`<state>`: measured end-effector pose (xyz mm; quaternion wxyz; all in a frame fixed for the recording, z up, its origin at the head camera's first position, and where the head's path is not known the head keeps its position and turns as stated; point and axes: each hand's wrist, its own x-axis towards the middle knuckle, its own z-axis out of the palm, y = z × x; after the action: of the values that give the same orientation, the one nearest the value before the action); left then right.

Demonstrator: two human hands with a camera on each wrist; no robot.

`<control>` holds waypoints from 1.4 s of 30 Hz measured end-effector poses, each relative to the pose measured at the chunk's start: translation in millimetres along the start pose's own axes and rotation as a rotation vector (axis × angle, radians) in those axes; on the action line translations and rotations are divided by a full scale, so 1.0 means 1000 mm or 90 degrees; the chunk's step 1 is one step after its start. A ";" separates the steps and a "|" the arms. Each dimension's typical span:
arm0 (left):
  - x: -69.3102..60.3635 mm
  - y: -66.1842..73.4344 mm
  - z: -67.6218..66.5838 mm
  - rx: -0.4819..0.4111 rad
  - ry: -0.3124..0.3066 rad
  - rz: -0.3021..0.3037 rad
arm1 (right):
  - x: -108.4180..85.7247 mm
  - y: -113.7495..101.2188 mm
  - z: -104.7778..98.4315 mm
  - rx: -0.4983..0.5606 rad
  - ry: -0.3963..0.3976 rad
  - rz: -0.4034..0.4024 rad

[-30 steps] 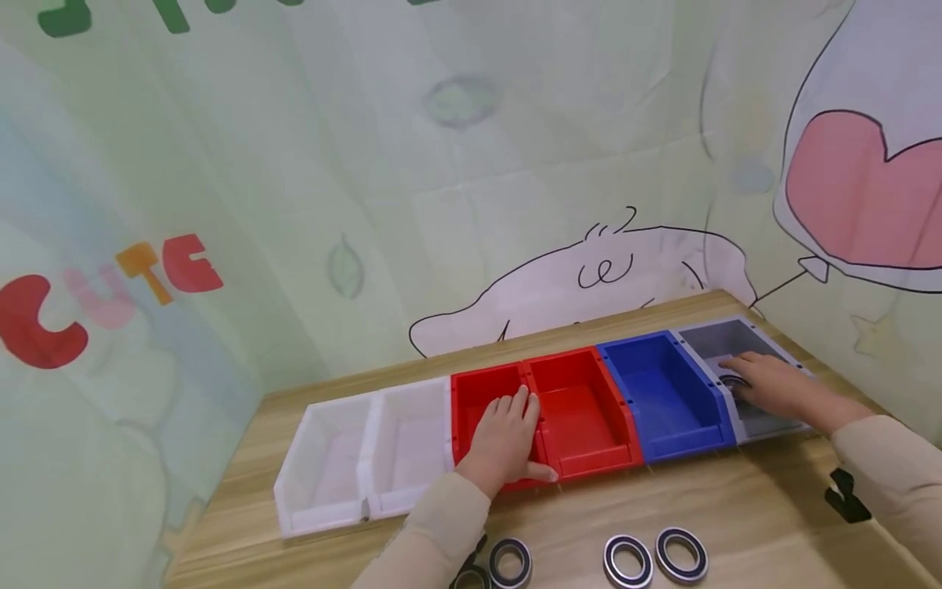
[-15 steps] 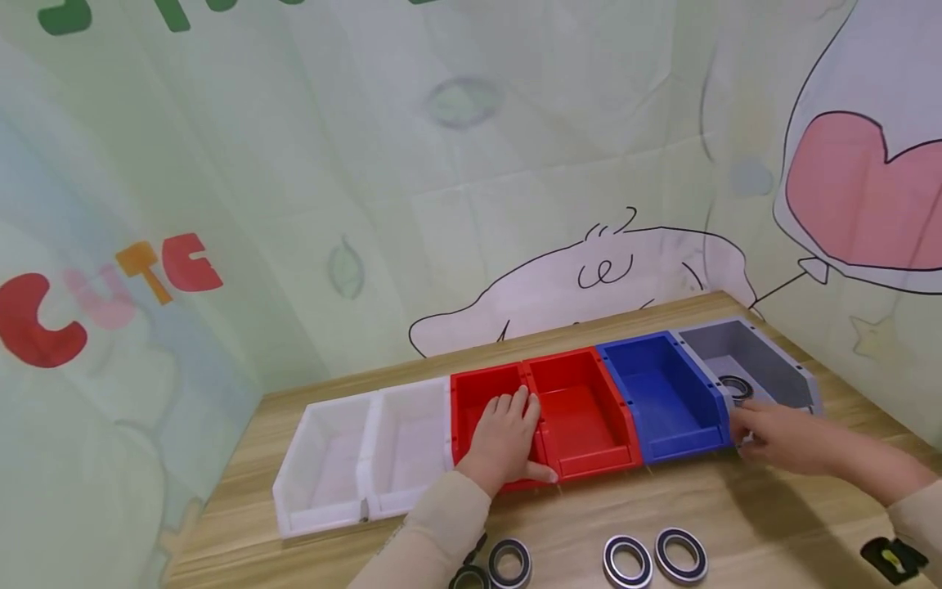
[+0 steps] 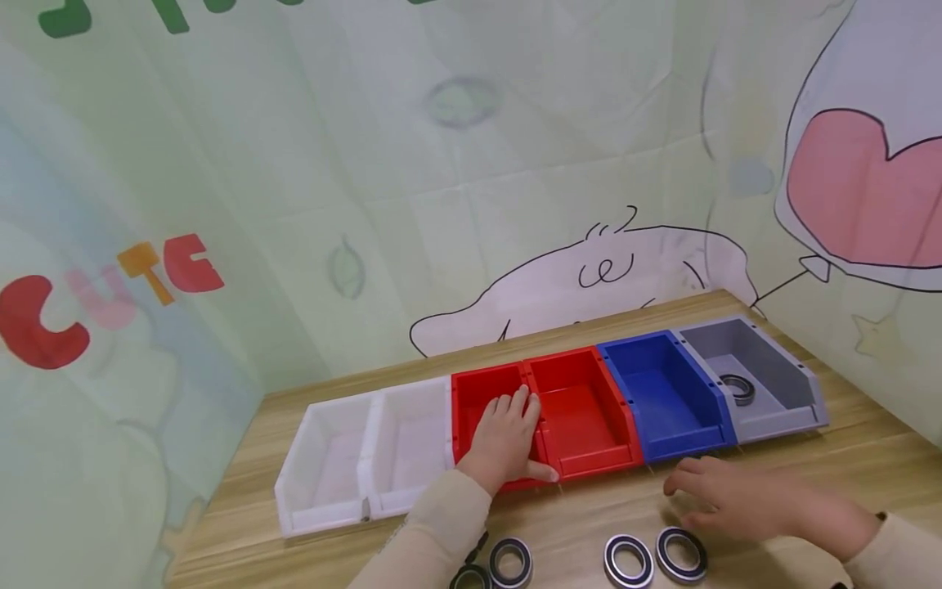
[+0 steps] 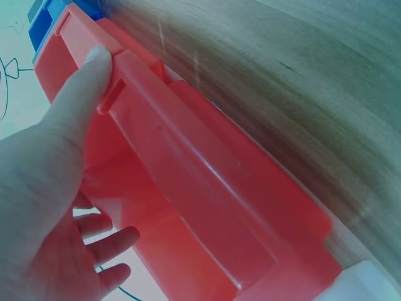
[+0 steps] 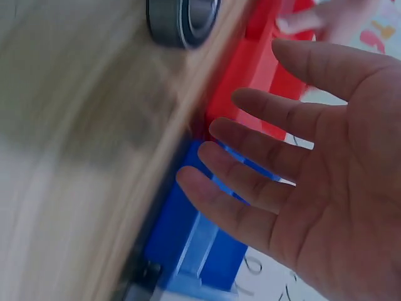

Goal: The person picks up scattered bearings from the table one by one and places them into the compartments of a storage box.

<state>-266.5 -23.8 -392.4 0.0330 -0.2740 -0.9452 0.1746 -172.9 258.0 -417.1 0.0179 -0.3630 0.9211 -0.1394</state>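
My left hand (image 3: 504,439) rests over the left red bin (image 3: 471,389), fingers spread across the divider between the two red bins; in the left wrist view its thumb lies on the red rim (image 4: 119,59). My right hand (image 3: 743,496) hovers over the table in front of the blue bin (image 3: 666,393), just behind a bearing (image 3: 663,555). The right wrist view shows the right hand (image 5: 313,157) with fingers extended and nothing in them, a bearing (image 5: 168,24) nearby. One bearing (image 3: 746,390) lies in the grey bin (image 3: 780,421).
Two white bins (image 3: 324,517) stand left of the red ones. In front of the row, another bearing (image 3: 610,562) lies beside the right one, and two ring-shaped parts, one a bearing (image 3: 494,564), lie near my left sleeve. A printed curtain (image 3: 368,164) hangs behind the table.
My right hand has left the grey bin and moved left and toward the front bearings. The bearing it was touching lies in the grey bin. My left hand has stayed in place.
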 end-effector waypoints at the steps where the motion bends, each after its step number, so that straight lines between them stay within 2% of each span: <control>1: 0.000 0.000 0.000 -0.003 -0.001 -0.001 | 0.001 -0.003 0.002 0.002 -0.009 -0.001; 5: -0.001 0.000 0.000 -0.013 -0.005 -0.002 | 0.003 -0.018 0.011 0.075 -0.117 0.071; 8: -0.001 0.000 0.001 -0.015 -0.006 -0.001 | 0.007 -0.028 0.019 0.097 -0.182 0.127; 14: -0.002 0.000 0.001 -0.021 -0.004 -0.003 | 0.014 -0.039 0.031 0.049 -0.192 0.145; 17: -0.002 -0.001 0.001 -0.026 0.000 -0.006 | 0.015 -0.038 0.033 0.060 -0.187 0.156; 24: -0.002 -0.001 0.001 -0.032 0.002 -0.003 | 0.013 -0.035 0.035 0.051 -0.166 0.131; 27: -0.001 -0.001 0.001 -0.039 0.002 -0.005 | 0.014 -0.035 0.034 0.060 -0.177 0.142; 31: 0.000 -0.002 0.001 -0.051 0.000 -0.010 | 0.012 -0.035 0.032 -0.004 -0.128 0.078; 34: -0.001 -0.001 0.001 -0.057 -0.002 -0.011 | 0.011 -0.034 0.028 -0.047 -0.093 0.048; 35: 0.000 -0.001 0.001 -0.058 -0.003 -0.012 | 0.012 -0.034 0.025 -0.041 -0.102 0.063; 38: -0.001 -0.001 0.000 -0.061 -0.001 -0.012 | 0.012 -0.030 0.019 -0.035 -0.071 0.057; 42: -0.001 0.000 0.000 -0.060 0.002 -0.009 | 0.012 -0.023 0.010 -0.065 0.015 0.011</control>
<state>-265.9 -24.7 -392.6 0.0228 -0.2686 -0.9543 0.1290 -165.2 231.0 -419.4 -0.0105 -0.3536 0.9304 -0.0960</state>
